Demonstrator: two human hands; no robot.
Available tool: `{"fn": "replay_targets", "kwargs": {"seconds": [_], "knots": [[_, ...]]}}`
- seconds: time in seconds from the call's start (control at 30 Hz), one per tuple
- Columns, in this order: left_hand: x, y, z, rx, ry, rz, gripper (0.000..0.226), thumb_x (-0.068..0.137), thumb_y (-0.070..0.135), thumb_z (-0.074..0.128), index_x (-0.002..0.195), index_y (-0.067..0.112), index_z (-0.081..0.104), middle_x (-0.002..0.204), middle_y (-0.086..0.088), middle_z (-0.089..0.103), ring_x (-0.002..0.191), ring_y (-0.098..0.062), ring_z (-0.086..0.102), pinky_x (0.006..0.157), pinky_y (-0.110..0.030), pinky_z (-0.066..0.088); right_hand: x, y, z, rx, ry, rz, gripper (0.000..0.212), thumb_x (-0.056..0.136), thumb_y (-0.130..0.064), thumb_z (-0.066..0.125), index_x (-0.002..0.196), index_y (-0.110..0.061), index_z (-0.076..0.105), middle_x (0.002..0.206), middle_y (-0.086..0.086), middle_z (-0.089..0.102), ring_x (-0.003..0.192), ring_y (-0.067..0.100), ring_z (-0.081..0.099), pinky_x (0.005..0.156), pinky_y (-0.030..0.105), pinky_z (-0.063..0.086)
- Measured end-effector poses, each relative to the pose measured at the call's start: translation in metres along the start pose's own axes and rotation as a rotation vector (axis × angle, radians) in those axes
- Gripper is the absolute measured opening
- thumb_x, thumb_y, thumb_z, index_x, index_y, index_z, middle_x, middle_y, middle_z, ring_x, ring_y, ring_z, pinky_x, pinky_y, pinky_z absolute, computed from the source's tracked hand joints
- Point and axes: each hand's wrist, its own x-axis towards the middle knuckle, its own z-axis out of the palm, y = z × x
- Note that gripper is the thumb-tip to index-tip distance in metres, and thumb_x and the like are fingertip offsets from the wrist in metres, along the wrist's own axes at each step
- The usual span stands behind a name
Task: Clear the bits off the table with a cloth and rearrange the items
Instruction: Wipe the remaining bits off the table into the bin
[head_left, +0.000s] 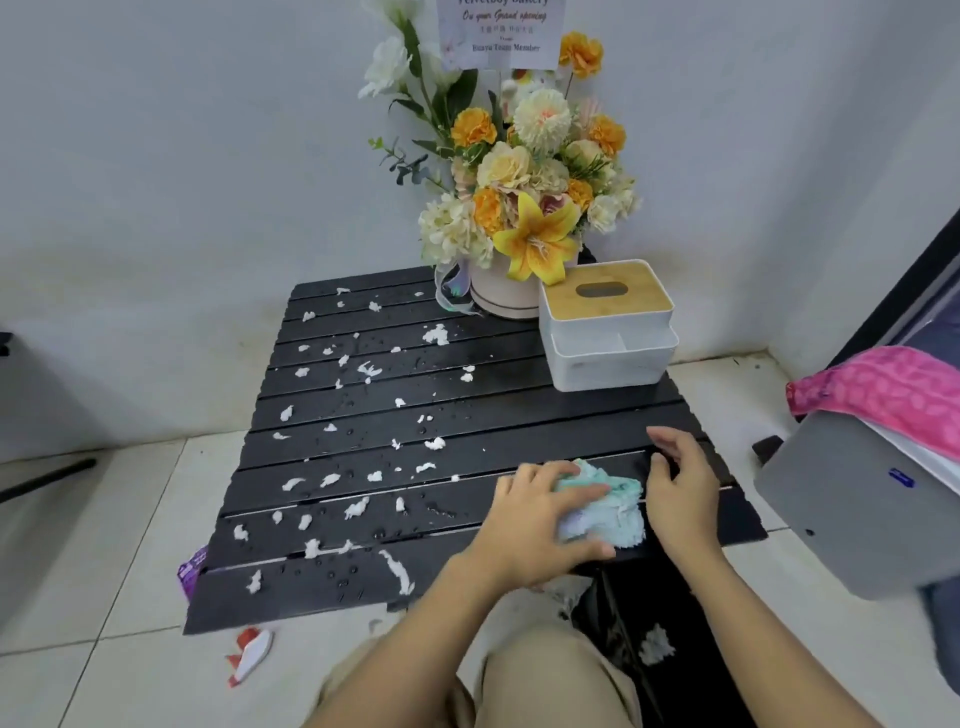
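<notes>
A low black slatted table (519, 405) carries several white wet paper bits (436, 335) and water drops across its left and middle. Near the front right edge lies a pale blue-green cloth (605, 512). My left hand (530, 525) grips the cloth from the left, fingers curled over it. My right hand (680, 478) sits just right of the cloth with loosely bent fingers touching the slats at the cloth's edge. A flower arrangement in a white pot (524, 208) and a white tissue box with a wooden lid (605, 322) stand at the table's back right.
A grey box-like object (852, 499) with pink fabric (893, 395) on it stands close to the table's right side. On the tiled floor lie a red-and-white scrap (252, 652), a purple packet (189, 569) and a white paper bit (655, 644). White walls close the back.
</notes>
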Motion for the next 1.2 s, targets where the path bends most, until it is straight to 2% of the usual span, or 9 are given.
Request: {"fn": "replay_targets", "kwargs": {"seconds": [0.2,0.37,0.43,0.53,0.67,0.83,0.9,1.07,1.2], "knots": [[-0.011,0.007,-0.003,0.013,0.138,-0.068,0.041,0.095,0.042,0.052,0.129,0.02,0.051,0.118,-0.008,0.054,0.101,-0.029,0.049,0.092,-0.042,0.042,-0.015,-0.012,0.012,-0.007,-0.019,0.021,0.034,0.09,0.006,0.046,0.107,-0.019,0.061,0.112,0.002,0.063,0.109,0.021,0.059,0.095,0.03,0.043],[-0.092,-0.008,-0.063,-0.78,0.564,-0.529,0.02,0.095,0.036,0.056,0.106,0.019,0.052,0.081,0.004,0.059,0.052,-0.007,0.051,0.047,-0.018,0.043,-0.033,-0.034,0.042,-0.128,-0.197,-0.162,0.026,0.092,-0.001,0.05,0.113,-0.015,0.061,0.113,-0.003,0.059,0.106,0.019,0.055,0.099,0.036,0.042],[-0.136,-0.029,-0.081,-0.792,0.756,-0.667,0.023,0.094,0.04,0.055,0.107,0.023,0.051,0.087,0.003,0.061,0.053,-0.009,0.051,0.043,-0.017,0.04,-0.033,-0.035,0.056,-0.29,-0.254,-0.264,0.023,0.093,-0.009,0.054,0.115,-0.015,0.06,0.115,-0.002,0.059,0.112,0.021,0.054,0.113,0.048,0.028],[-0.181,-0.044,-0.078,-0.704,0.904,-0.756,0.012,0.094,0.038,0.056,0.104,0.031,0.052,0.087,0.002,0.061,0.056,-0.013,0.05,0.046,-0.023,0.042,-0.032,-0.026,0.068,-0.515,-0.3,-0.303,0.023,0.095,-0.02,0.053,0.117,-0.016,0.057,0.122,0.001,0.056,0.12,0.021,0.049,0.117,0.053,0.011],[-0.173,-0.027,-0.023,-0.31,0.779,-0.705,0.025,0.096,0.03,0.054,0.119,0.023,0.054,0.102,0.005,0.055,0.086,-0.014,0.05,0.073,-0.026,0.039,-0.033,-0.021,0.07,-0.503,-0.253,-0.311,0.02,0.095,-0.019,0.052,0.114,-0.015,0.057,0.119,0.001,0.057,0.118,0.021,0.05,0.116,0.051,0.011],[-0.09,-0.008,0.012,-0.007,0.611,-0.713,0.03,0.088,0.016,0.063,0.117,0.01,0.056,0.105,-0.011,0.051,0.083,-0.028,0.049,0.074,-0.039,0.047,-0.035,-0.02,0.07,-0.462,-0.202,-0.303,0.017,0.096,-0.014,0.049,0.11,-0.014,0.057,0.113,0.001,0.058,0.113,0.02,0.052,0.118,0.048,0.014],[-0.07,-0.012,-0.003,-0.06,0.5,-0.665,0.028,0.091,0.023,0.06,0.116,0.011,0.057,0.105,-0.009,0.052,0.088,-0.028,0.051,0.077,-0.036,0.046,-0.035,-0.021,0.071,-0.479,-0.202,-0.302,0.017,0.096,-0.015,0.049,0.11,-0.015,0.057,0.113,0.0,0.058,0.113,0.02,0.051,0.118,0.048,0.014],[-0.102,-0.045,-0.074,-0.759,0.499,-0.685,0.016,0.093,0.032,0.06,0.106,0.025,0.064,0.082,0.004,0.065,0.072,-0.015,0.057,0.059,-0.024,0.045,-0.036,-0.02,0.073,-0.564,-0.22,-0.342,0.026,0.096,-0.025,0.049,0.12,-0.014,0.055,0.127,0.002,0.055,0.125,0.021,0.047,0.118,0.051,0.014],[-0.177,-0.093,-0.105,-0.557,0.643,-0.688,0.037,0.097,0.042,0.052,0.13,0.026,0.055,0.111,0.007,0.064,0.098,-0.011,0.061,0.081,-0.032,0.05,-0.035,-0.017,0.08,-0.691,-0.271,-0.356,0.04,0.099,-0.03,0.043,0.134,-0.012,0.05,0.145,0.006,0.046,0.141,0.024,0.031,0.118,0.051,0.009]]}}
